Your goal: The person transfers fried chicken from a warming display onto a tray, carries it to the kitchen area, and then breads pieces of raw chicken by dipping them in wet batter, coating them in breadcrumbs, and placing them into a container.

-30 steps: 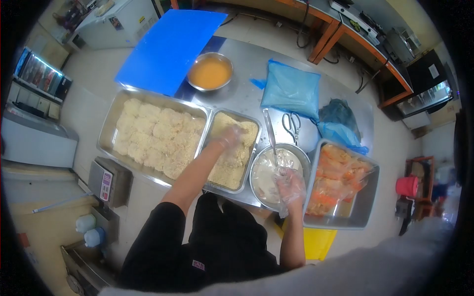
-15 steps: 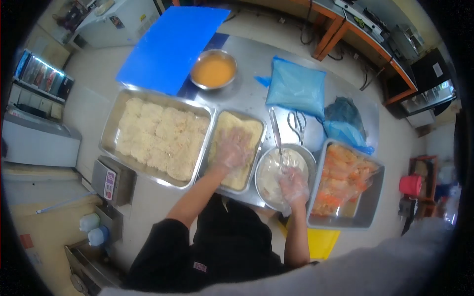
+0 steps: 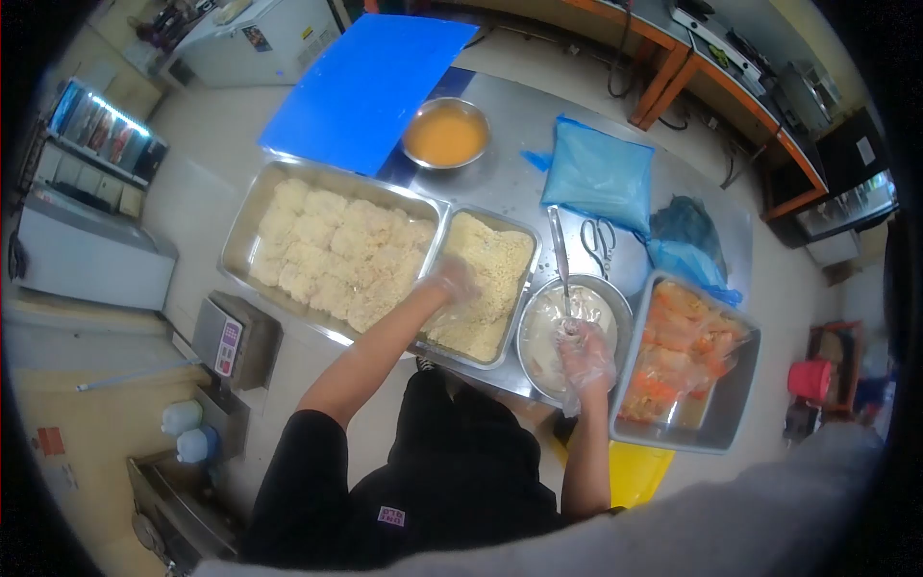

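My left hand point(image 3: 450, 279), in a clear plastic glove, reaches into the left side of a metal tray of pale crumbs point(image 3: 495, 279). Its fingers are blurred and partly hidden. My right hand point(image 3: 586, 358), also gloved, hovers over a metal bowl of white batter point(image 3: 543, 341). Batter coats its loosely bent fingers, and I see nothing held in them. A metal utensil point(image 3: 560, 245) leans in that bowl, its handle pointing away from me. To the left, a large metal tray point(image 3: 236, 260) holds several flat crumb-coated pieces in rows.
At right, a grey tub point(image 3: 735, 385) holds orange-pink raw pieces under clear plastic. Scissors point(image 3: 598, 240), a blue-tinted bag point(image 3: 598, 173), a bowl of orange liquid point(image 3: 445, 135) and a blue board point(image 3: 370, 87) lie farther back. A scale point(image 3: 236, 337) stands at left.
My left hand has gone from lying spread on the middle of the crumbs to the tray's left side, baring more crumbs. My right hand stays over the batter. The whole view has shifted slightly.
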Tool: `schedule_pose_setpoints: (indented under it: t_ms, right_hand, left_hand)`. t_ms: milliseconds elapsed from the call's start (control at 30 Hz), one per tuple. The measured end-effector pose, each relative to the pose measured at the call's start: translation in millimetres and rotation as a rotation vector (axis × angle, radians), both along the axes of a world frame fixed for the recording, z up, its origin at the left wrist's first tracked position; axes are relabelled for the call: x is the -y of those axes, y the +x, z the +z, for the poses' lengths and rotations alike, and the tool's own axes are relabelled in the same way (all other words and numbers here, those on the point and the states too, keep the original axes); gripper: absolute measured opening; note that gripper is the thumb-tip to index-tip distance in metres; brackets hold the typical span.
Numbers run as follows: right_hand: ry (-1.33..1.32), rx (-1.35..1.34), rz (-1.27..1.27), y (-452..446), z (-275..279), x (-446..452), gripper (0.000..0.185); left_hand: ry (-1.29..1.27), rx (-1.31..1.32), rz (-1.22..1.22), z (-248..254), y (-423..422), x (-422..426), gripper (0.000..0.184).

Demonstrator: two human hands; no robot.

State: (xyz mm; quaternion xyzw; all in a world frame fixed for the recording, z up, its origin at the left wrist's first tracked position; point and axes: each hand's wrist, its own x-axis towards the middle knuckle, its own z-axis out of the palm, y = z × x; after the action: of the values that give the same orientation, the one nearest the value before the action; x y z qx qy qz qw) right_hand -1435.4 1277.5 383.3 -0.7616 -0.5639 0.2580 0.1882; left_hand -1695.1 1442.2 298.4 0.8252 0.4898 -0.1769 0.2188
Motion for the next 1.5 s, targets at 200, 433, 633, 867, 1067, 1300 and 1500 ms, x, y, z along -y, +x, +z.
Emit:
schedule_pose_setpoints:
  t_ms: [200, 433, 633, 867, 1067, 1300, 1500]
  right_hand:
    - [-0.027, -0.008, -0.007, -4.1, 3.1, 3.0, 0.039]
    - [0.023, 0.058, 0.042, -7.7, -8.1, 8.6, 0.038]
    - [0.127, -0.055, 0.087, 5.9, -20.9, 5.1, 0.034]
    - [0.037, -0.083, 0.063, -0.9, 1.2, -6.4, 0.032]
    - [0.013, 0.053, 0.088, -5.7, -5.5, -15.5, 0.034]
    - [-0.073, 0.074, 0.11, -25.8, 14.3, -29.5, 0.034]
    - [0.067, -0.051, 0.064, -22.2, 12.8, -19.4, 0.032]
  left_hand:
    - [0.093, 0.155, 0.04, 62.0, -8.5, 31.4, 0.045]
    - [0.304, 0.472, 0.062, 97.6, -25.7, 49.3, 0.041]
    - [0.251, 0.773, 0.278, 108.2, -88.8, 61.4, 0.055]
    - [0.095, 0.412, 0.765, 154.9, -217.3, 66.8, 0.064]
    - [0.391, 0.07, 0.915, 126.0, -373.0, 36.3, 0.05]
    - [0.252, -0.468, 0.827, 7.3, -466.4, 2.1, 0.039]
    - [0.542, -0.379, 1.148, 2.9, -414.4, -1.6, 0.055]
